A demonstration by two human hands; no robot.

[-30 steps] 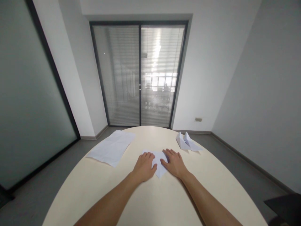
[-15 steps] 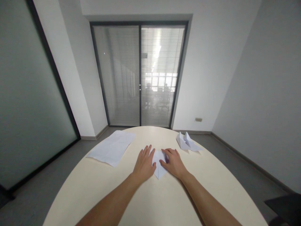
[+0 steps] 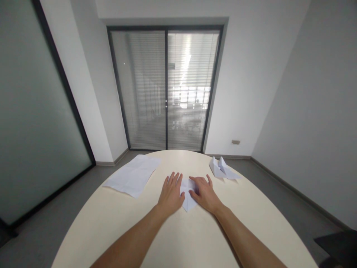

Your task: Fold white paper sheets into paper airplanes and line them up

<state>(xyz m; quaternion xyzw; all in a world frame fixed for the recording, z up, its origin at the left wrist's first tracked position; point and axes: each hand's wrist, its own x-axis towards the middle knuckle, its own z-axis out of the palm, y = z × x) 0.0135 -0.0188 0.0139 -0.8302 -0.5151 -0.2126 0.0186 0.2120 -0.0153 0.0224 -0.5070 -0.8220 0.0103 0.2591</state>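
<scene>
A small folded piece of white paper (image 3: 187, 203) lies on the table between my two hands, its pointed end toward me and a crease running down its middle. My left hand (image 3: 172, 191) rests flat at the paper's left side, fingers stretched out and thumb on its edge. On the right side, my right hand (image 3: 205, 191) is spread over the paper, with index finger and thumb apart and the little finger raised. Its palm and fingers hide the paper's right part.
Sheets of white paper (image 3: 134, 175) lie at the left of the round cream table (image 3: 178, 238). Two folded paper shapes (image 3: 221, 169) stand near its far right edge. A dark object (image 3: 337, 243) is at the lower right, beyond the table.
The folded paper has shifted slightly left and away from me. My right hand's index finger has moved a little left, and its little finger has lifted. My left hand has hardly moved.
</scene>
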